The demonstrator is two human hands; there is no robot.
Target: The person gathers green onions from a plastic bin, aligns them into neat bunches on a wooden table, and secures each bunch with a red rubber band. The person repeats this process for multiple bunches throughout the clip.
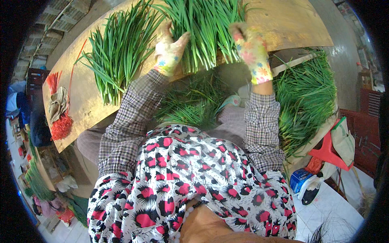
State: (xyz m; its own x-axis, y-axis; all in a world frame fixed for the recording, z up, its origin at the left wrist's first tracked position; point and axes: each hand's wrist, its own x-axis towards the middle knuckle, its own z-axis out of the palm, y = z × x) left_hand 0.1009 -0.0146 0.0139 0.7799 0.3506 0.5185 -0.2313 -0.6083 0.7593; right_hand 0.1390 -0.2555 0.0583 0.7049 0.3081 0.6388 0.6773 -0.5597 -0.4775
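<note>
A loose pile of green leafy stalks, likely garlic chives (pixel 206 33), lies on the wooden board with its pale stem ends toward me. At its left side is my left hand (pixel 170 50), in a floral glove, with thumb and fingers apart and nothing in it. My right hand (pixel 251 51), in a matching glove, is beside the pile's right edge. It is blurred, with a gap between thumb and fingers and nothing seen in it; whether it touches the stalks I cannot tell. Left of my left hand lies a second bunch of chives (pixel 121 51).
The wooden board (pixel 288 24) spans the far side. Red ties (pixel 61 126) with a tan cloth lie at its left end. Loose green leaves (pixel 188 103) fill my lap area. More chives (pixel 307 94) are heaped at right, near a red stool (pixel 329 145).
</note>
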